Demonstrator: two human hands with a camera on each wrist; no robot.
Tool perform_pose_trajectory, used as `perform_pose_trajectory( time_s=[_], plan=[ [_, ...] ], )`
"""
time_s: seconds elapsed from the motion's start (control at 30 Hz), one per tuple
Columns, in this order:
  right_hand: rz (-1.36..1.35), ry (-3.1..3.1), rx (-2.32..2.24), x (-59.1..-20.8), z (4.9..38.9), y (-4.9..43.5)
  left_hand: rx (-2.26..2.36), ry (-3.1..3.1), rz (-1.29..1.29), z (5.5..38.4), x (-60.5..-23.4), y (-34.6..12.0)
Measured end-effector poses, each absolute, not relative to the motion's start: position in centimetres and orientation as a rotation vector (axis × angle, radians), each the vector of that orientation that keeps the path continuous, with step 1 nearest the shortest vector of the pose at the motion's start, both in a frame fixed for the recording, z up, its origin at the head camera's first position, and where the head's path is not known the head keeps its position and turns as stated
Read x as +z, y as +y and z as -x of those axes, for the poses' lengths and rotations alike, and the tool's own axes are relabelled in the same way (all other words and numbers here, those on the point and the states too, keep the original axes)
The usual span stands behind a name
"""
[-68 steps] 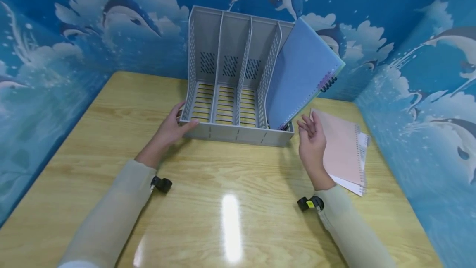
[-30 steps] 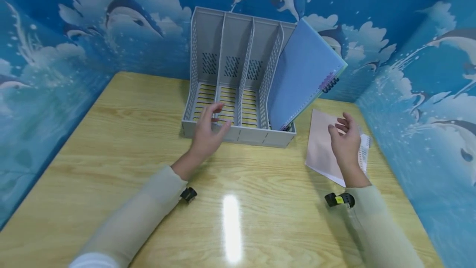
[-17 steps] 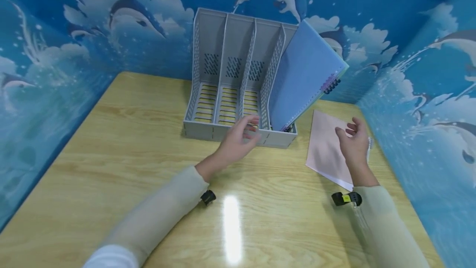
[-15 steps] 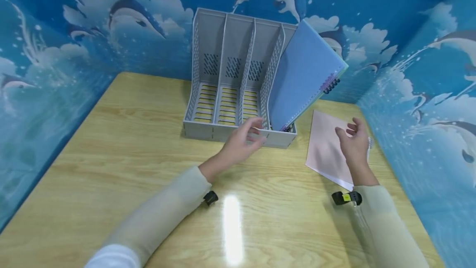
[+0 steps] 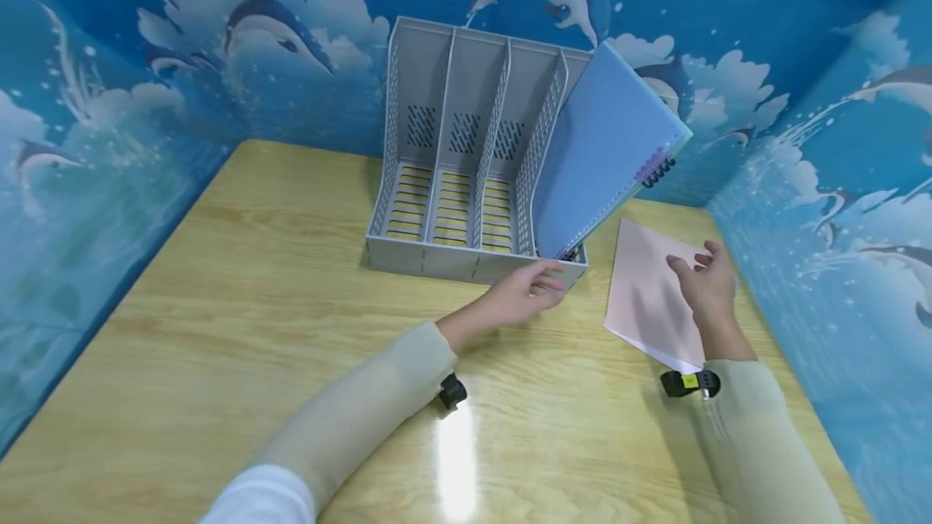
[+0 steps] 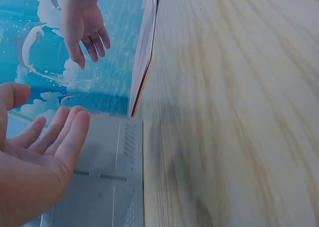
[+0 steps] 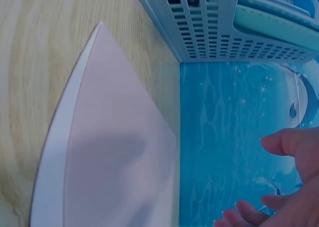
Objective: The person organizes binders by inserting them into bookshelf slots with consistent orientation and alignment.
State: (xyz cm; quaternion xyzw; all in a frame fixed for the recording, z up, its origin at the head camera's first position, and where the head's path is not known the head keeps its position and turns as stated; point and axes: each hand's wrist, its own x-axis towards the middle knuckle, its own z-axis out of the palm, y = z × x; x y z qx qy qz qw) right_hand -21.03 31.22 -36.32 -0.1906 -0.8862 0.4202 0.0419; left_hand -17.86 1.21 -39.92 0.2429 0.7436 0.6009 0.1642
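A grey file holder [image 5: 396, 253] with upright dividers stands at the back of the table. Blue-covered spiral notebooks [image 5: 607, 148] lean to the right in its rightmost compartment. My left hand [image 5: 520, 295], fingers loosely bent and holding nothing, is in front of the holder's front wall near its right end; whether it touches the wall I cannot tell. On the table to the right lies a pink spiral notebook [image 5: 641, 289] over a white one [image 7: 47, 187]. Above it hovers my right hand [image 5: 709, 285], relaxed, with nothing in it. The right hand hides the pink notebook's spiral side.
The wooden table [image 5: 240, 330] extends in front and to the left of the holder. Dolphin-printed walls [image 5: 306, 103] close off the back and both sides. Three of the holder's compartments show slatted floors [image 5: 451, 209].
My left hand has left the holder's left front corner and moved right along its front. My right hand has shifted right, from beside the blue notebooks to over the pink one.
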Motion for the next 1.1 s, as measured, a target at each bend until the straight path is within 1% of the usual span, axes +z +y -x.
perform_pose_trajectory(
  time_s=[0.47, 0.83, 1.1],
  plan=[
    [0.638, -2.808, 1.312, -36.9, 21.1, 34.1, 1.773, 1.975, -0.399, 18.2, -41.2, 6.1],
    [0.778, -2.849, 1.282, -37.4, 21.6, 36.2, 1.783, 1.957, -0.293, 18.3, -41.5, 8.4],
    [0.835, -2.873, 1.173, -38.0, 22.2, 37.4, 1.769, 1.935, -0.263, 18.7, -42.0, 8.7]
  ],
)
